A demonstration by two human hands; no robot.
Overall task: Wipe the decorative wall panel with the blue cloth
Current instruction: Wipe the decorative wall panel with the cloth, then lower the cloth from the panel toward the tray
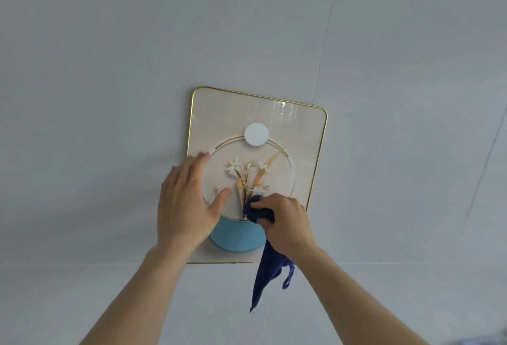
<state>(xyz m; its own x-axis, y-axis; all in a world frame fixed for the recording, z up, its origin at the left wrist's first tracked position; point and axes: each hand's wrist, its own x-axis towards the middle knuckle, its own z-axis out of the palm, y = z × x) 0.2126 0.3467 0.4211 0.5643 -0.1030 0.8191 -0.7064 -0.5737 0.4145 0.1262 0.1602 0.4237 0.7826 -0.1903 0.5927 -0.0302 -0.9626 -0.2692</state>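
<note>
The decorative wall panel [299, 136] hangs on the wall, cream with a thin gold rim, a white disc, painted flowers and a light blue vase shape at the bottom. My left hand [186, 202] lies flat on the panel's left side, fingers spread, covering its left edge. My right hand [285, 221] is closed around the dark blue cloth [270, 268] and presses a bunched part of it against the panel's lower middle, just right of the flower stems. The rest of the cloth hangs down below my wrist, past the panel's bottom edge.
The pale grey wall [109, 70] surrounds the panel, with thin seams running diagonally at the right and a horizontal seam level with the panel's bottom edge.
</note>
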